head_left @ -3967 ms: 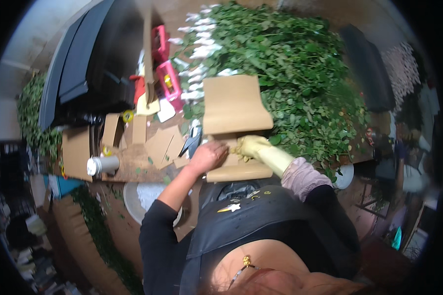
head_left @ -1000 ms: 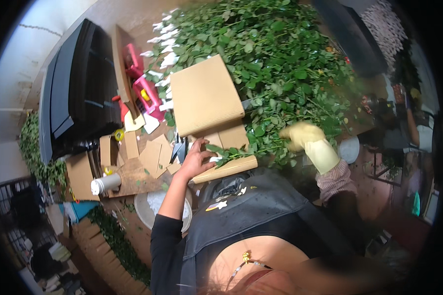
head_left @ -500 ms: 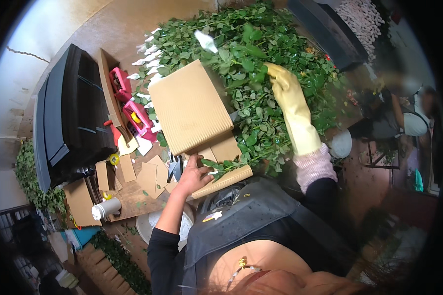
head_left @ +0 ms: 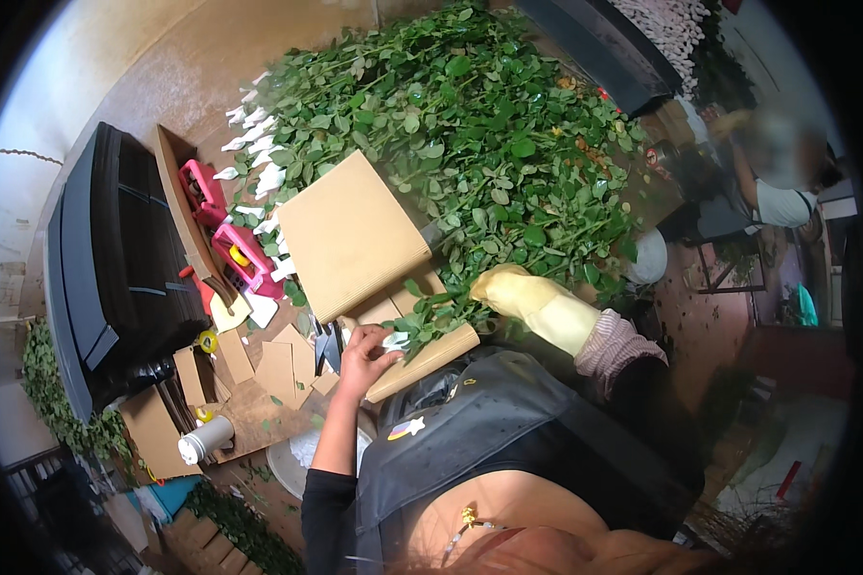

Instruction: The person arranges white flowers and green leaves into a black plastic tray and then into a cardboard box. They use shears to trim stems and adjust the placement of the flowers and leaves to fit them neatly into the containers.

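From the head view, here's the bare left hand (head_left: 366,359) at the front of the desk (head_left: 249,422), its thumb and fingers around the white-wrapped tip (head_left: 395,341) of a leafy bunch (head_left: 438,324); contact, yes, but how firmly the fingers close, I can't tell. Over on the other end, the yellow-gloved right hand (head_left: 508,287) bends its fingers down at the bunch's leaves, and whether they grip is hidden. The bunch itself lies over flat brown cardboard, between a large bent corrugated sheet (head_left: 355,240) behind and a curled cardboard edge (head_left: 424,364) in front, right by the black apron (head_left: 479,407). Beyond, a great heap of green stems (head_left: 470,144) covers the desk, white-wrapped heads (head_left: 264,144) lined up along its left side. Look left: pink baskets (head_left: 244,259), loose cardboard pieces (head_left: 283,369), a yellow tape roll (head_left: 207,341), and a white canister (head_left: 206,439) lying on its side near the desk's front edge. Further left stands a stack of dark panels (head_left: 129,268). Off to the right, a co-worker (head_left: 781,203) is beyond the heap, well apart from these hands.
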The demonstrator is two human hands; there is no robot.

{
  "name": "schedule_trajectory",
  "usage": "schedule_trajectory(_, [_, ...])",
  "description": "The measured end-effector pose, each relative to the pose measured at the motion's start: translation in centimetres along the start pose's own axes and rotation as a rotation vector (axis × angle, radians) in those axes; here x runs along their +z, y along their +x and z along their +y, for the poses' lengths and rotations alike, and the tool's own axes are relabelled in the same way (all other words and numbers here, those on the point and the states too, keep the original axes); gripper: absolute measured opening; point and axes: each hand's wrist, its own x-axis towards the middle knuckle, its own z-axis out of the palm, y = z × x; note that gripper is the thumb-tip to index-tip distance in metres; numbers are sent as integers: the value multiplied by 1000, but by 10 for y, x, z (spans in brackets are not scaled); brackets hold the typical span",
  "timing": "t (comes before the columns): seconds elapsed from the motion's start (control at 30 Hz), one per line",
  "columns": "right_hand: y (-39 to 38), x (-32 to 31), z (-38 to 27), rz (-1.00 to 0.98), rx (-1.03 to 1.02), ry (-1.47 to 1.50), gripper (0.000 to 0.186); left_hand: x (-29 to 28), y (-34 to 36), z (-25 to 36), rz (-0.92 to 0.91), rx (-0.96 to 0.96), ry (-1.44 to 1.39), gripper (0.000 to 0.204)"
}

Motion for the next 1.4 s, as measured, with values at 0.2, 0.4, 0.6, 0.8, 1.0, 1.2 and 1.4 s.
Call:
schedule_trajectory(0.2, [45,-114,16,122,300,-59,32,-11,0,19,47,160,269,36])
schedule_trajectory(0.4, [117,-78,47,447,210,-181,20,-8,6,7,106,259,354,21])
schedule_trajectory(0.6, [74,-153,34,268,282,223,25,-6,2,2,123,203,301,20])
schedule_trajectory(0.8, [16,-146,146,1039,395,479,41,-3,7,0,124,234,291,16])
schedule_trajectory(1.0, [-51,-157,87,1273,64,503,39,-1,8,4,143,222,277,15])
schedule_trajectory(1.2, [-60,-88,15,510,-179,254,44,6,1,-21,110,-96,-59,54])
schedule_trajectory(1.4, [-7,-5,44,160,81,-32,37,4,8,-10,123,-58,-73,66])
